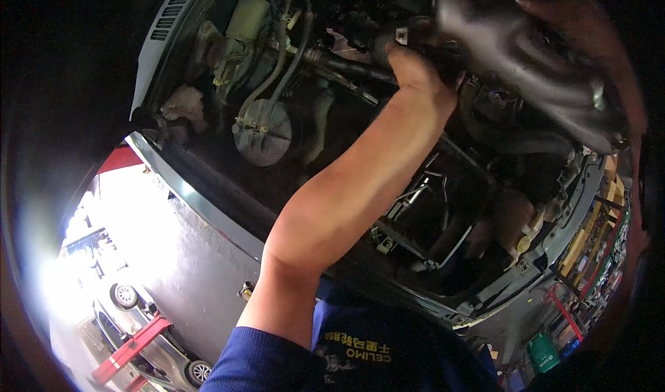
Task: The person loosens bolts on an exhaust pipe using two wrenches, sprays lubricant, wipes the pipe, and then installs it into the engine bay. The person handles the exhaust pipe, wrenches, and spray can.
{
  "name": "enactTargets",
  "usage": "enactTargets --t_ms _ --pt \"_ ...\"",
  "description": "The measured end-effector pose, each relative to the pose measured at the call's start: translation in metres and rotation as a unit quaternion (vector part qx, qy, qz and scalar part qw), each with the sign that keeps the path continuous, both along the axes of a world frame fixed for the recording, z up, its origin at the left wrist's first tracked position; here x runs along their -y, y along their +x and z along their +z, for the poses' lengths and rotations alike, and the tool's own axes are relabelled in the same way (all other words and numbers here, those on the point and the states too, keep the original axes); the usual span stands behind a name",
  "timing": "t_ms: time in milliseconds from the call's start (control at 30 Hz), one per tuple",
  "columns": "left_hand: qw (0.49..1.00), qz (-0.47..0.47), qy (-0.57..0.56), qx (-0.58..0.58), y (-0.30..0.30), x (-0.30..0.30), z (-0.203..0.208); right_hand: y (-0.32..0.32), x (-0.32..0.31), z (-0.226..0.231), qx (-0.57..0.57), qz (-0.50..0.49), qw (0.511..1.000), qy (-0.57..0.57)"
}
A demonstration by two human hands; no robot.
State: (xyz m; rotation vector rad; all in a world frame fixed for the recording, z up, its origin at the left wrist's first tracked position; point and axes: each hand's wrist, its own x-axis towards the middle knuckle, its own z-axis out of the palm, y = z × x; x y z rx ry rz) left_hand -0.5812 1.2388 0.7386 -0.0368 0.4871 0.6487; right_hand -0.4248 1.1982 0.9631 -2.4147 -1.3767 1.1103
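Note:
A large glossy black plastic air duct (526, 45) crosses the upper right of the engine bay, slightly blurred. My left hand (422, 70) reaches up to its left end, with the thumb showing and the other fingers hidden. It is closed around a dark part there, beside a small white label (402, 36). At the upper right my right hand (554, 7) is dim and blurred, its fingers at the far side of the duct. That hand seems to hold the duct, while its forearm runs down along the right rim.
A round grey canister (262, 134) with hoses and a pale reservoir (248, 18) are at the left of the bay. The fender edge (194, 201) runs below. A silver car (149, 329) beside a red lift arm (131, 350) stands lower left; shelving (589, 243) is at right.

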Motion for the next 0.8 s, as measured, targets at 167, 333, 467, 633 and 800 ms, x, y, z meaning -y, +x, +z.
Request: enactTargets --t_ms 167,333,467,633,800 --pt "0.997 0.028 0.048 0.050 -0.002 -0.019 -0.014 -0.047 -0.069 -0.042 0.341 -0.264 0.882 -0.190" --pt "0.997 0.017 0.066 0.026 -0.008 -0.024 -0.022 -0.005 -0.004 -0.059 0.238 0.082 0.966 0.051" --pt "0.991 0.006 0.131 0.011 -0.009 -0.025 -0.016 0.019 -0.011 -0.081 0.119 0.070 0.984 0.112" --pt "0.991 0.043 0.121 0.039 0.006 -0.024 -0.002 0.037 -0.055 -0.105 -0.023 0.162 0.985 0.050" --pt "0.996 0.027 0.085 0.000 -0.001 -0.017 -0.013 0.029 -0.056 -0.138 0.170 0.244 0.953 0.059"
